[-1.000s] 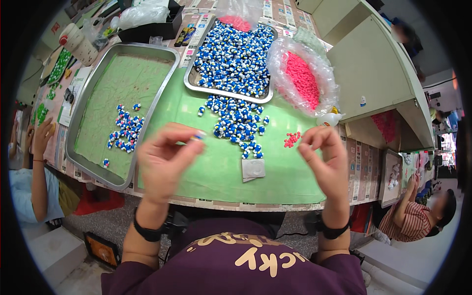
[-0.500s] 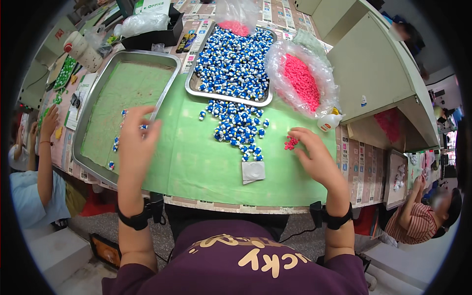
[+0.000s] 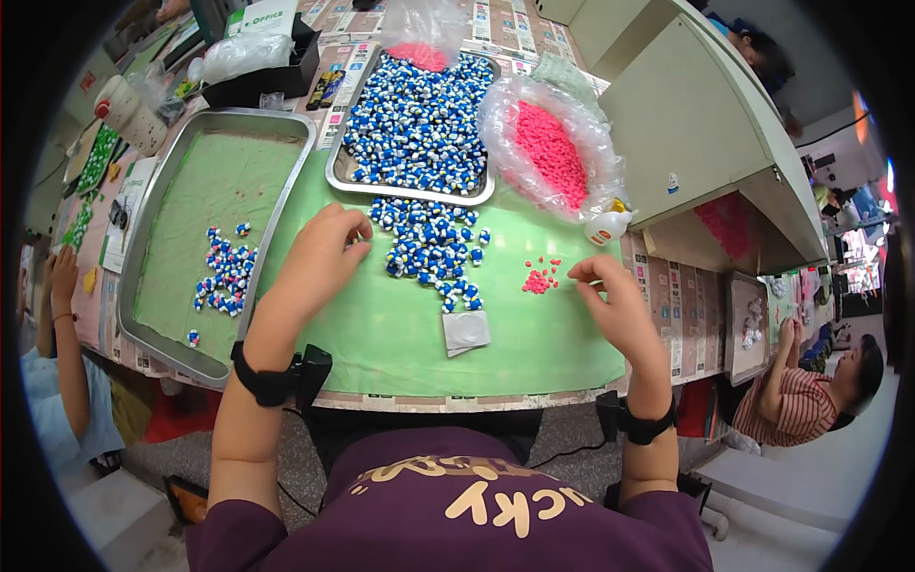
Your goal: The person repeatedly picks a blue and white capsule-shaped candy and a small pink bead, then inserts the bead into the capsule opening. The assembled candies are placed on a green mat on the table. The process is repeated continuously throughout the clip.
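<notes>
My left hand hovers over the green cloth, its thumb and index finger apart with nothing visible between them. Just right of its fingertips lies a loose heap of small blue-and-white pieces, trailing toward me to a small grey-white block. My right hand is curled at the right, thumb and fingers close together; whatever they hold is too small to make out. Beside those fingertips is a little cluster of pink pieces. Left of my left hand, a metal tray holds a small group of blue-and-white pieces with pink bits.
A second metal tray, full of blue-and-white pieces, stands at the back. An open clear bag of pink pieces and a white bottle sit near a grey cabinet. Other people work at both sides.
My left hand has moved right from above the left tray to the blue-and-white heap, uncovering the pieces in the tray. My right hand has drawn slightly away from the pink cluster, its fingers closer together.
</notes>
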`<state>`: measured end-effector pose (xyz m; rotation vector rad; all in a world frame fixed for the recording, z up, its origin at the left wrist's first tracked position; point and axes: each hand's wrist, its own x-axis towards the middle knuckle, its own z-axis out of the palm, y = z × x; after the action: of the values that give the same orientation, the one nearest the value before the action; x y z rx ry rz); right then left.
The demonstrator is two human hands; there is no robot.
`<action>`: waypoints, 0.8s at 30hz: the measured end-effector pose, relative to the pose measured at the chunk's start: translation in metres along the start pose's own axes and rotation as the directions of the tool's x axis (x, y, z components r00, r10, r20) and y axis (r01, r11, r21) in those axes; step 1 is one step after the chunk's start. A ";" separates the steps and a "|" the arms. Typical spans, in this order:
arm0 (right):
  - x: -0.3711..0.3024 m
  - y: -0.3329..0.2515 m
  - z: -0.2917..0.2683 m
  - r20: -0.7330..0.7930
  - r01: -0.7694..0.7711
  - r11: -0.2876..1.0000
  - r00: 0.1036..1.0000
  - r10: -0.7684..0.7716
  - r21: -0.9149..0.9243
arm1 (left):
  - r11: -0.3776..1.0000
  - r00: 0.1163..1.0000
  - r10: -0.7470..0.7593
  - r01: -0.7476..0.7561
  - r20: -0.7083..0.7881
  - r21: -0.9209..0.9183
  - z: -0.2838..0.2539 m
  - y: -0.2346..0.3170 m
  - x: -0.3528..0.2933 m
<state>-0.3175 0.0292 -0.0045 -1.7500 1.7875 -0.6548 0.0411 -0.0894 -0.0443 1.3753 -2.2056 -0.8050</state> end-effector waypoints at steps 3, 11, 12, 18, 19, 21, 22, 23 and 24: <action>0.006 0.000 0.012 0.001 0.029 0.999 1.000 -0.029 0.030 | 0.959 0.998 -0.055 0.059 0.022 -0.278 -0.014 0.022 -0.015; 0.006 0.008 0.033 -0.070 0.142 0.983 0.986 -0.151 -0.116 | 0.521 0.987 -0.141 0.140 0.077 -0.842 -0.042 0.052 -0.057; 0.005 0.006 0.034 -0.081 0.157 0.977 0.982 -0.170 -0.143 | 0.484 0.986 -0.141 0.145 0.087 -0.863 -0.042 0.054 -0.059; 0.005 0.003 0.033 -0.061 0.113 0.993 0.991 -0.115 -0.036 | 0.349 0.996 -0.071 0.069 0.047 -0.935 -0.018 0.052 -0.064; 0.004 0.003 0.032 -0.033 0.055 0.998 0.998 -0.053 0.039 | 0.339 0.996 -0.085 0.068 0.041 -0.938 -0.013 0.057 -0.064; 0.005 0.006 0.032 -0.028 0.024 0.998 0.999 -0.022 0.053 | 0.316 0.993 -0.105 0.089 0.059 -0.945 -0.010 0.064 -0.066; 0.006 0.006 0.032 -0.025 0.008 0.998 1.000 -0.007 0.061 | 0.301 0.992 -0.106 0.099 0.070 -0.949 -0.010 0.065 -0.067; 0.006 0.006 0.031 -0.010 -0.036 0.997 0.999 0.036 0.066 | 0.285 0.991 -0.107 0.109 0.081 -0.952 -0.009 0.065 -0.067; 0.007 0.005 0.029 0.006 -0.079 0.994 0.997 0.078 0.072 | 0.277 0.989 -0.114 0.127 0.099 -0.952 -0.010 0.066 -0.068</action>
<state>-0.3016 0.0230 -0.0296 -1.6236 1.7983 -0.6756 0.0323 -0.0077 0.0035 0.8182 -1.0572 -1.7981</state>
